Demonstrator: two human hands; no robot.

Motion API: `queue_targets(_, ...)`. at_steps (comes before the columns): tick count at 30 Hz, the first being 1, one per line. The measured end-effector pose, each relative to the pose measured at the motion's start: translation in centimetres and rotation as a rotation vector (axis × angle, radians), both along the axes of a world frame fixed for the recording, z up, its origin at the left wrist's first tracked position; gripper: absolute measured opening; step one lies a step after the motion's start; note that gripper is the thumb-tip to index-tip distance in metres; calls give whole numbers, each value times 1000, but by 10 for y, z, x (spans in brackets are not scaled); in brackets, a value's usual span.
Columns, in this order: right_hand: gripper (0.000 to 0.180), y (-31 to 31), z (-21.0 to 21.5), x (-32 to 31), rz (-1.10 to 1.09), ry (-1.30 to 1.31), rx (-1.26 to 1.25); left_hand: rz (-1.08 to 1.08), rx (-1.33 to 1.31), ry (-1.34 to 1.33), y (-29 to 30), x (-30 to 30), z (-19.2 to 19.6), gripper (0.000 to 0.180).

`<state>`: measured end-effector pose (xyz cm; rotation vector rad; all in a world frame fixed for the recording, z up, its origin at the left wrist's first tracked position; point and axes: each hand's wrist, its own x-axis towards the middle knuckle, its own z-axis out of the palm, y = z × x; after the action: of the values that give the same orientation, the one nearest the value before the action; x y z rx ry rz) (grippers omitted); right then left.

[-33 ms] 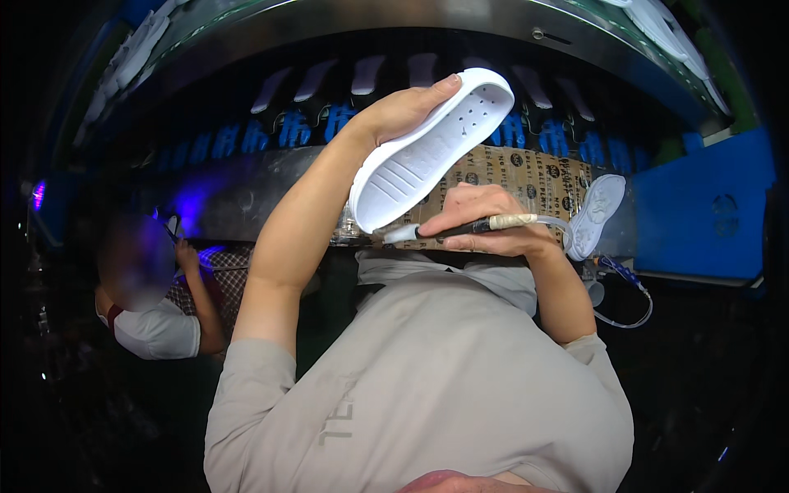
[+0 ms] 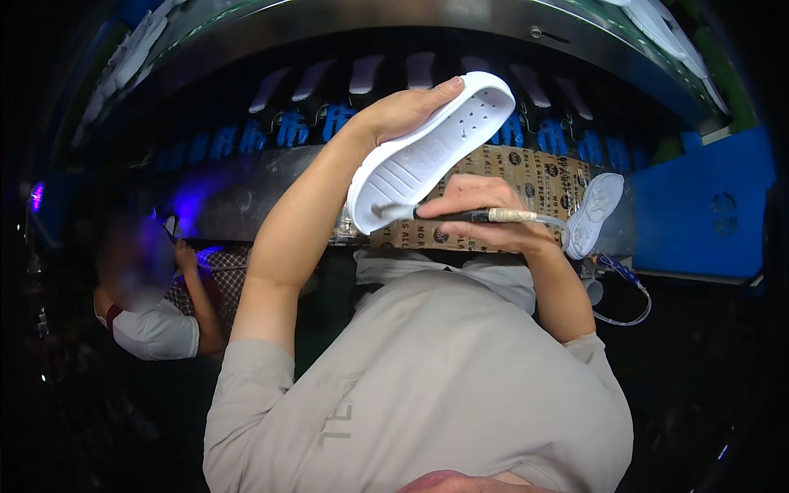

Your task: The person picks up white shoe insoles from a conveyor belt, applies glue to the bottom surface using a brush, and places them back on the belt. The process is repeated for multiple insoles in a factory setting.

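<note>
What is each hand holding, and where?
The left hand grips a white shoe sole along its upper edge. The right hand holds a pen-like tool by its middle.

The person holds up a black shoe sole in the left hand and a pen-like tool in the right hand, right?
Not quite. The head view shows the sole is white, not black. The rest is right: the left hand holds it up, and the right hand holds a pen-like tool with its tip at the sole's lower end.
</note>
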<state>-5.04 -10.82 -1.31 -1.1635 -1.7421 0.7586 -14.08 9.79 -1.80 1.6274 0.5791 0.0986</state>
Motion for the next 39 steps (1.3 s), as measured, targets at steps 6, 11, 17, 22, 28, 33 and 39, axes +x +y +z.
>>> queue_targets(6,30,-6,7,8,164,-176,24,-201,150,228,-1,3,3,82)
queue_targets(11,32,-5,6,13,67,-320,49,-250,199,310,-7,-6,9,81)
queue_targets(17,36,-10,9,18,-36,-330,2,-256,126,322,-8,-17,6,78)
queue_targets(22,36,-15,18,27,-7,-337,26,-267,130,290,-3,-24,-6,80)
queue_targets(28,36,-18,18,39,25,-341,10,-246,168,324,1,-36,-6,81)
queue_targets(33,33,-20,20,43,-49,-490,50,-221,149,331,5,-47,-6,82)
queue_targets(39,35,-18,20,52,-163,-571,117,-173,45,288,10,-58,-9,81)
